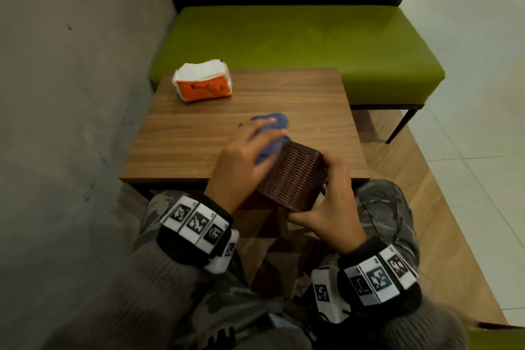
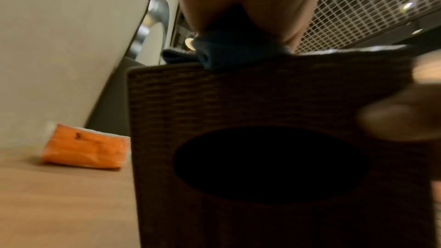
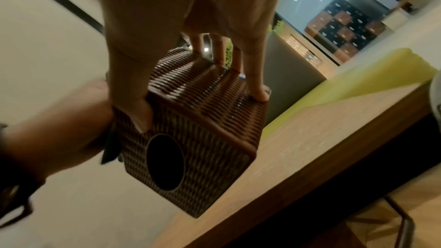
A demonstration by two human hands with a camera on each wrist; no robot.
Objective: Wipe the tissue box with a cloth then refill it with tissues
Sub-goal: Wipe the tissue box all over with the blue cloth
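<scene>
At upper left of the head view, an orange tissue pack [image 1: 202, 80] with unreadable dark script lies on the wooden table [image 1: 298, 99]. At centre, the left hand [image 1: 241, 162] curls its fingers around a blue cloth [image 1: 270, 133], pressing it on the brown woven tissue box [image 1: 292, 179]. Just right, the right hand [image 1: 326, 207] grips the box, tilted at the table's near edge.

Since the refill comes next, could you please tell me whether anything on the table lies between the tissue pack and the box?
Nothing visible does. The tissue pack lies at the table's far left corner, and only bare wood separates it from the wicker tissue box, which the right hand holds while the left hand wipes it with the blue cloth.
</scene>
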